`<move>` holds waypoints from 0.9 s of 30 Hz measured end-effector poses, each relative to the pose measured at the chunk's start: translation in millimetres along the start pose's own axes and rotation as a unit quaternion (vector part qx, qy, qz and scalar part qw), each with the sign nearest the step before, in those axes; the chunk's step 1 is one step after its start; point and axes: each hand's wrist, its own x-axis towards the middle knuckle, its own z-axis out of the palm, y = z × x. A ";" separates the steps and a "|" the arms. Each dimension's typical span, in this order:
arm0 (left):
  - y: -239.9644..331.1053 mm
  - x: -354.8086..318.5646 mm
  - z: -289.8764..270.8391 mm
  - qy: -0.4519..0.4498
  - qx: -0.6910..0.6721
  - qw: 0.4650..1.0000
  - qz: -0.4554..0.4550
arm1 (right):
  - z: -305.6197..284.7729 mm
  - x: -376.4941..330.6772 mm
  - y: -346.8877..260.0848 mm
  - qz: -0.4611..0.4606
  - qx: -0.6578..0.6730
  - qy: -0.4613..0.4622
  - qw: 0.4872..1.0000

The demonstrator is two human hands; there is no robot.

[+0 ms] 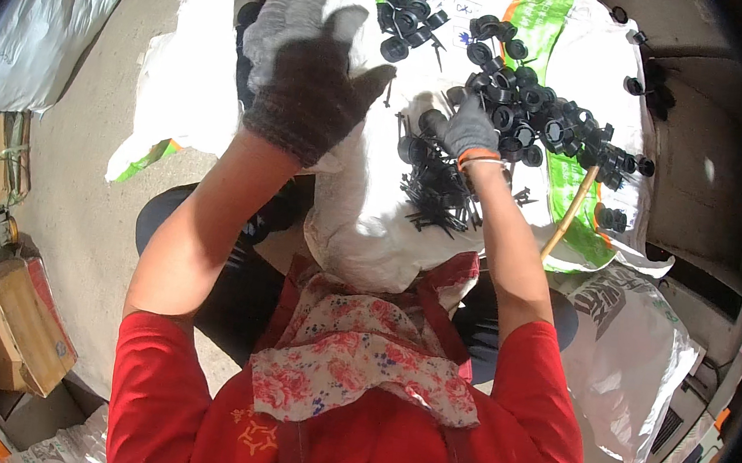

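The black parts (505,119) lie in a loose pile in the upper centre and upper right of the frame, on a white sack (351,203). They look light, stiff and perhaps slippery; the round rim seems a better hold than the thin stems (444,214), which may bend. The gloved right hand (470,132) is among them; whether it grips one, I cannot tell. The gloved left hand (310,74) is spread wide. The pale bag (41,39), upper left, looks filled, but its contents are hidden.
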 end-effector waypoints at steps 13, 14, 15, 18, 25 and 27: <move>5.2 0.5 63.8 0.018 -0.111 0.967 0.227 | -4.8 -36.3 88.1 -0.146 0.019 -0.034 0.988; 10.0 1.6 67.3 -0.024 -0.132 0.970 0.201 | -12.0 -43.7 89.6 -0.199 0.057 0.014 0.978; 14.5 0.3 76.0 0.012 -0.152 0.976 0.153 | -23.3 -53.5 92.1 -0.183 0.169 -0.018 0.968; 7.5 -3.5 113.8 0.053 -0.195 0.975 0.096 | -58.5 -86.5 66.3 -0.193 0.320 -0.052 0.926; 31.7 -7.0 97.5 -0.205 -0.399 0.882 -0.145 | -92.7 -129.8 7.0 -0.338 0.034 0.053 0.939; 40.4 -7.8 87.0 -0.131 -0.233 0.963 -0.021 | -75.1 -125.9 19.9 -0.383 -0.039 0.106 0.917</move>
